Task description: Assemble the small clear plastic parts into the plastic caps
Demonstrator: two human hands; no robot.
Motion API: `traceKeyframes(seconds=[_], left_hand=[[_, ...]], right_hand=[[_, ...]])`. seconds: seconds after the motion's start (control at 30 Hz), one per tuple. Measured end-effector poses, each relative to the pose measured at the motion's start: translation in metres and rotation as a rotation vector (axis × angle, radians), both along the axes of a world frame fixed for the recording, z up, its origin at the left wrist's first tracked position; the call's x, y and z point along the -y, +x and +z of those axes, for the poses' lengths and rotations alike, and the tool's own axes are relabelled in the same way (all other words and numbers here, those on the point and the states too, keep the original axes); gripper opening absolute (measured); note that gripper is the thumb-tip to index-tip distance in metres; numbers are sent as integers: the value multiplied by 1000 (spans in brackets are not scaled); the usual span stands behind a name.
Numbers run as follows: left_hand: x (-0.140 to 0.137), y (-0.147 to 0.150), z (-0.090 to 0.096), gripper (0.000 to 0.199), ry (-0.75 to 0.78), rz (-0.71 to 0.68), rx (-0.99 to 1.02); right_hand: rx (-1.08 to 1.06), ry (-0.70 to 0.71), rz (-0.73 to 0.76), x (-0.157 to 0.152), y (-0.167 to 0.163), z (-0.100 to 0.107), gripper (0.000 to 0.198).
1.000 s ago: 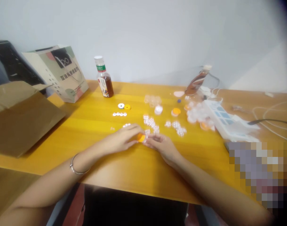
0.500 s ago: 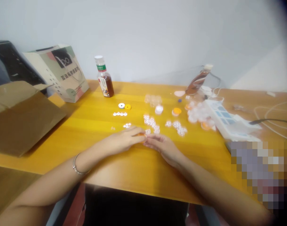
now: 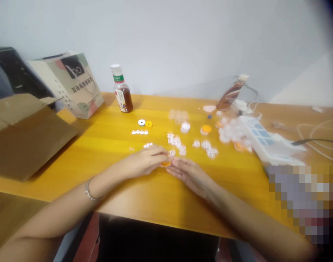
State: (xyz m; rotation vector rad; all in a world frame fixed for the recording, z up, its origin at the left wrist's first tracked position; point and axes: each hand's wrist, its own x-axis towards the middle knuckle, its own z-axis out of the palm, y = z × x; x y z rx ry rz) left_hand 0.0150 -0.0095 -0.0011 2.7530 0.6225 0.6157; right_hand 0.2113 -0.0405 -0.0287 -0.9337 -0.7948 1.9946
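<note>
Both hands meet low over the front middle of the table. My left hand (image 3: 147, 160), with a silver bangle on its wrist, has its fingers closed on a small orange round piece (image 3: 165, 164) like a cap. The fingertips of my right hand (image 3: 189, 174) are pinched at that piece's right edge; anything smaller between them is hidden. Just beyond lie several white cut-out discs (image 3: 176, 141), and more such discs (image 3: 207, 145) are to the right. Small white parts (image 3: 148, 145) sit behind my left hand, with a row of white pieces (image 3: 140, 132) farther back.
Behind are a white ring (image 3: 141, 122), a yellow ring (image 3: 148, 124), white discs (image 3: 185, 126) and an orange-topped stack (image 3: 206, 129). Two drink bottles (image 3: 123, 96) (image 3: 232, 94) stand at the back. A cardboard box (image 3: 30, 142) and paper bag (image 3: 81, 91) are left; a power strip (image 3: 261, 134) is right.
The orange piece shows more of its face between my hands, and my right fingers have shifted slightly around its edge. The surrounding parts have stayed in place.
</note>
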Motion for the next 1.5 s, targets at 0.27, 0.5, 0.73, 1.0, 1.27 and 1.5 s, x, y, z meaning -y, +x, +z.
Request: traceKeyframes(seconds=[0.27,0.5,0.73,1.0,1.27,1.5], left_hand=[[-2,-5,7,34,-266,72,66],[-7,-5,3,34,-365,7,114],[-8,-5,0,34,-416,66,166],[-9,-4,2,34,-450,91,167],[-11,-3,1,31,-468,80,118],[-11,-3,0,35,-533,53,140]], right_hand=[[36,-40,10,4,-3,6,21],[55,-42,-8,4,-2,5,19],[52,-59,25,5,-2,7,20],[103,-31,60,3,-2,8,20],[127,-24,41,2,-2,5,21],[111,-33,23,4,-3,5,17]])
